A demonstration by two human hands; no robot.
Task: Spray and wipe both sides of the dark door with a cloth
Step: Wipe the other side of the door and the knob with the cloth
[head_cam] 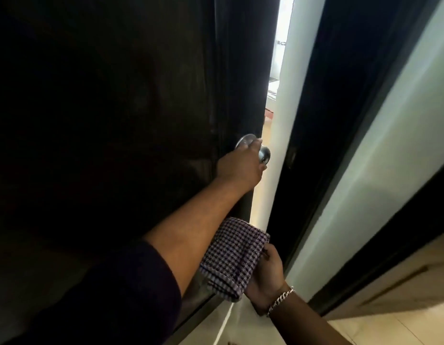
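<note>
We see the dark door [116,108] standing upright, slightly ajar — the left hand [239,163] curls its fingers round the knob [263,153] at its edge. Below, the right hand [264,277] grips a folded checked cloth [232,257] — just beside the door's edge.

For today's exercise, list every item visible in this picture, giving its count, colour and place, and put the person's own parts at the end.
door: one, dark brown, left, slightly ajar
door knob: one, silver, at the door's edge
door frame: one, dark, right of the gap
cloth: one, purple-and-white checked, folded, lower centre
wall: one, white, right
floor: one, beige, lower right
bracelet: one, silver chain, right wrist
left hand: one, grips the door knob
right hand: one, holds the cloth
</note>
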